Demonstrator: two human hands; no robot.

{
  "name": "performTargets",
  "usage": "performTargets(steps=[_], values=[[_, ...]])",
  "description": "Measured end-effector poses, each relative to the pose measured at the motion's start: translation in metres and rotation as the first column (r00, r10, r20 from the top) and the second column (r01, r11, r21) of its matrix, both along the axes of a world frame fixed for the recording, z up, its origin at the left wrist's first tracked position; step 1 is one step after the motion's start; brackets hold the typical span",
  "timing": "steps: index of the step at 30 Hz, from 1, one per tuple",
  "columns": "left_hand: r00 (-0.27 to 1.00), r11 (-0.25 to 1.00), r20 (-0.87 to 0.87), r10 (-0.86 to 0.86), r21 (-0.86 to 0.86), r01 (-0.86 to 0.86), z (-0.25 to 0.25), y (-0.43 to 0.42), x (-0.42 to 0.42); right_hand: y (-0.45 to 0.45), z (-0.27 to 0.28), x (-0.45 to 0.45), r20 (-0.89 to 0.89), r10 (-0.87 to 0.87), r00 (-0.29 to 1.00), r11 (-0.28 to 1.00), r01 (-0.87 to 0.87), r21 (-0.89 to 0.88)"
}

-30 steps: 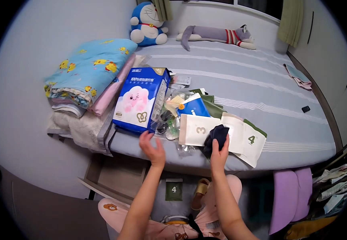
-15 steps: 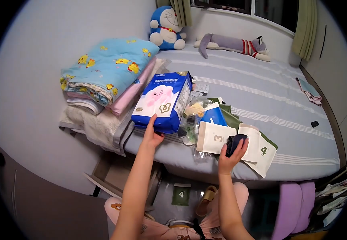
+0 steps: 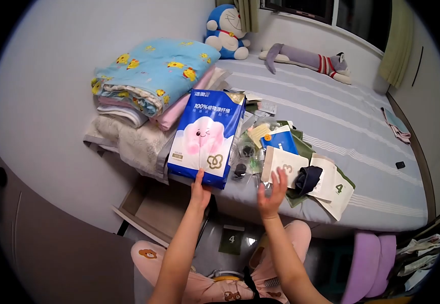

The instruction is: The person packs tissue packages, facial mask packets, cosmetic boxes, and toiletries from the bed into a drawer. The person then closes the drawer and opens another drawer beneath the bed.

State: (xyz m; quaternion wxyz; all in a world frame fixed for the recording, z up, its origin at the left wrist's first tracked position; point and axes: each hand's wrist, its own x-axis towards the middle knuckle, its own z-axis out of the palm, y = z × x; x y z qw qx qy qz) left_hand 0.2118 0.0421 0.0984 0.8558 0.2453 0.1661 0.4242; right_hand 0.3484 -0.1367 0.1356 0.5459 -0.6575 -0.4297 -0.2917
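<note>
At the bed's front edge, my left hand (image 3: 200, 191) grips the lower edge of a large blue and white package (image 3: 205, 133) with a pink smiling cloud on it. The thumb lies on its front face; the other fingers are partly hidden beneath. My right hand (image 3: 272, 196) is empty with its fingers spread, just in front of a cream pouch marked 3 (image 3: 276, 163). A dark navy cloth bundle (image 3: 308, 180) rests on the pouches, beside a white pouch marked 4 (image 3: 339, 195). Clear plastic bags (image 3: 248, 157) and a blue packet (image 3: 283, 142) lie between package and pouches.
Folded quilts (image 3: 154, 76) are stacked left on the bed (image 3: 362, 137). An open drawer (image 3: 154, 210) sits below. A green pouch (image 3: 231, 239) lies on the floor. Two plush toys are at the back, and a purple chair (image 3: 369, 263) stands right.
My left hand has taken hold of the package, whose lower end has come toward the bed's front edge. My right hand has let go of the navy bundle and moved left. The view has shifted.
</note>
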Motion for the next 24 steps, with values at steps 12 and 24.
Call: performTargets(steps=[12,24], values=[[0.992,0.984,-0.091,0.091,0.164,-0.075,-0.053,-0.09,-0.15,0.035,-0.047,-0.171,-0.665,0.665,0.341,0.686,-0.63,0.363],[0.636,0.759,-0.463,0.617,0.137,-0.637,-0.048,-0.107,-0.264,0.064,-0.078,-0.203,-0.611,0.532,0.587,0.665,-0.736,-0.128]])
